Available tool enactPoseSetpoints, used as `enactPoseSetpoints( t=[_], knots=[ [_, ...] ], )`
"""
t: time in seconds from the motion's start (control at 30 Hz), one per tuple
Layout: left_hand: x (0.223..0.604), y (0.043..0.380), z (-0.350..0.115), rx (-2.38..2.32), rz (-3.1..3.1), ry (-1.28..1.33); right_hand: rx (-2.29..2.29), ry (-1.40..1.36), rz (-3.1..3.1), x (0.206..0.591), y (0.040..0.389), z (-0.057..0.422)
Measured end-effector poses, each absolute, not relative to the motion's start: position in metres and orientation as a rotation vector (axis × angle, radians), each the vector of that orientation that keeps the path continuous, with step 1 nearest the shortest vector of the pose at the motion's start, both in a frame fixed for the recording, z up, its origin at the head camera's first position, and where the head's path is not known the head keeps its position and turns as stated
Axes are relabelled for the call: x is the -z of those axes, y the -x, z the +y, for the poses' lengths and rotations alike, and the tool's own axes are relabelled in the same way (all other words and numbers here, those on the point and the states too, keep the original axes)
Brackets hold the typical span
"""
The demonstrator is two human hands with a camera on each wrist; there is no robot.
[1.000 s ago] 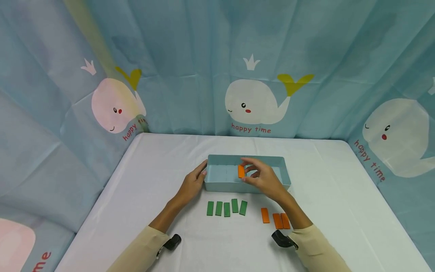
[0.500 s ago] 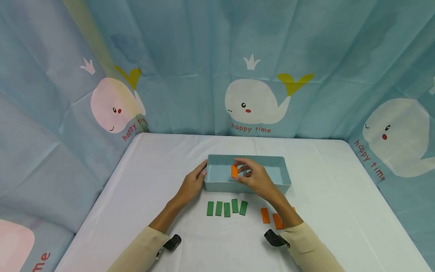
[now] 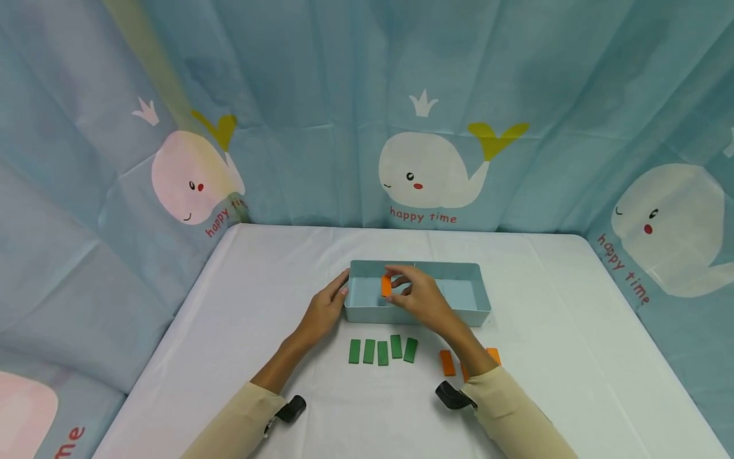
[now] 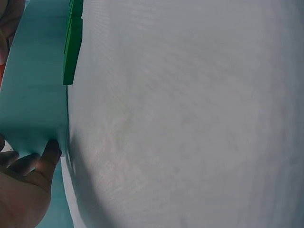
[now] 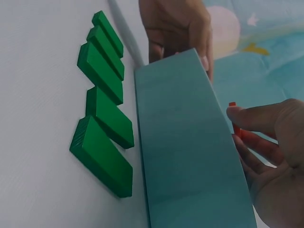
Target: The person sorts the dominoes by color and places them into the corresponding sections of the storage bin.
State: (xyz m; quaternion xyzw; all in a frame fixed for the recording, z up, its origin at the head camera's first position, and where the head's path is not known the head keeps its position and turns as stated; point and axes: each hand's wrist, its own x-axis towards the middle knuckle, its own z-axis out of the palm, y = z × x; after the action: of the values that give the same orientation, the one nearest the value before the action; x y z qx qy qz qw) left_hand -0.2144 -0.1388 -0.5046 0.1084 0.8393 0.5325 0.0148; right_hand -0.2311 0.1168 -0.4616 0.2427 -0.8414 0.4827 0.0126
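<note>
My left hand [image 3: 322,313] holds the left end of a light blue rectangular box [image 3: 447,317], with the thumb at the rim and the other fingers against the outer end wall. Over the left part of that box, my right hand [image 3: 421,299] pinches an orange domino [image 3: 386,286] upright between thumb and fingertips. In the right wrist view only a narrow red-orange bit of this domino [image 5: 232,104] shows past the thumb, and the box wall hides what lies below it.
Several green dominoes [image 3: 383,353] lie in a loose row on the white tablecloth [image 3: 264,274] before the box. Loose orange dominoes [image 3: 447,363] lie to their right, partly covered by the right forearm. A blue whale-print curtain [image 3: 321,159] stands behind the table.
My right hand has moved left across the box with the orange domino, from near its middle to its left part. The left hand stays on the box's end.
</note>
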Motion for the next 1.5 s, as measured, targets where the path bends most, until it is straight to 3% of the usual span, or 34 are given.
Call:
enactPoseSetpoints(
  t=[1.5],
  knots=[
    [0.504, 0.214, -0.14, -1.703, 2.546, -0.373, -1.346, -0.809, -2.891, 0.465, 0.264, 0.063]
  ],
)
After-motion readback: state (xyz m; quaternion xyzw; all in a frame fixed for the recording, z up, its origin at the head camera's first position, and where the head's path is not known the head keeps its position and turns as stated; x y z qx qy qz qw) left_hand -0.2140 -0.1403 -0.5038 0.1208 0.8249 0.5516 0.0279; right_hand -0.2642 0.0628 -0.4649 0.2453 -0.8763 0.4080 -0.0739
